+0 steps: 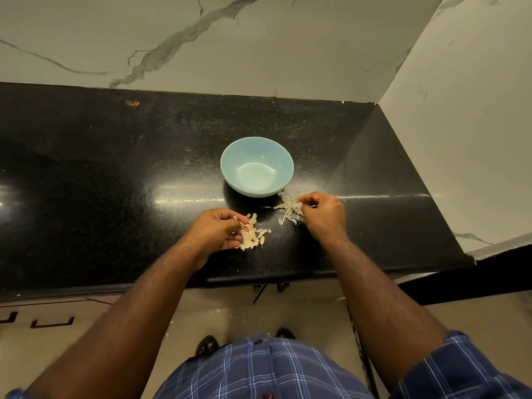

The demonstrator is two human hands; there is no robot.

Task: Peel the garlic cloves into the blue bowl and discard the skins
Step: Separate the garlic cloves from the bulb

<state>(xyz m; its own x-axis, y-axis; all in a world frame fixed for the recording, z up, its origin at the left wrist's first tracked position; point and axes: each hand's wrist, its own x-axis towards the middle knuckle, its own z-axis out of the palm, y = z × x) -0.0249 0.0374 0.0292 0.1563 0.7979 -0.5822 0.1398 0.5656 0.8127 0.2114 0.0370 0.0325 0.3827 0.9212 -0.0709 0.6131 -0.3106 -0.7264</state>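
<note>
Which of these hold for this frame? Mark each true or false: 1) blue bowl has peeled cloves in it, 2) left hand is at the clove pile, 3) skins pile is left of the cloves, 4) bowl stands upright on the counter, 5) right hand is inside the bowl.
1) False. The blue bowl looks empty.
2) True. The left hand has its fingers curled at the garlic cloves.
3) False. The skins lie to the right of the cloves.
4) True. It sits upright on the black counter.
5) False. The right hand is at the skins, beside the bowl.
</note>
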